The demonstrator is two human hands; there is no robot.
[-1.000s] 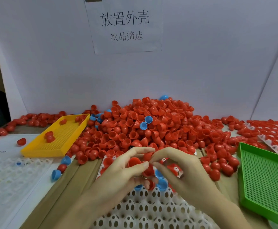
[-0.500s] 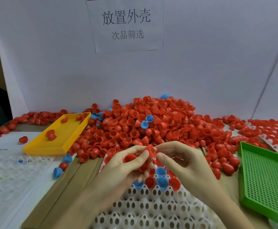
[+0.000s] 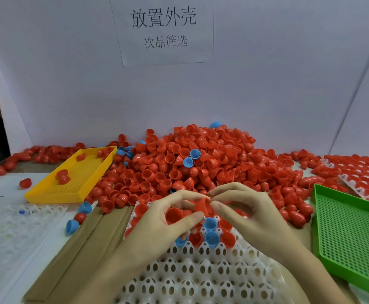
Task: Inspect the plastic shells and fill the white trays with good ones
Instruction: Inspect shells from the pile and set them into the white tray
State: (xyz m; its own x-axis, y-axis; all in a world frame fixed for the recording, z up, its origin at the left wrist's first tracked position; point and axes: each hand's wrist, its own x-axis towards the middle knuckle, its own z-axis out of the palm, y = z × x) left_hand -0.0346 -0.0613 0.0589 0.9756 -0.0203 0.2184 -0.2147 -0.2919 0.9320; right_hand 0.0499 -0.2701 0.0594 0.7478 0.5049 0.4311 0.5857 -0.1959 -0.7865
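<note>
Factory sorting bench, shell heap (image 3: 201,163), posted sign (image 3: 163,29)

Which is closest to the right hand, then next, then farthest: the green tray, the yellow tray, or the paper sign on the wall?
From the right hand:
1. Green tray, just to its right.
2. Yellow tray, across on the left.
3. Paper sign, high on the back wall.

Even, soft light falls from above; the white backdrop (image 3: 267,88) reads slightly grey-blue. Shadows are faint, glare barely shows on the red shells (image 3: 192,159). Wide-angle distortion bends the edges, and compression softens fine detail throughout.
</note>
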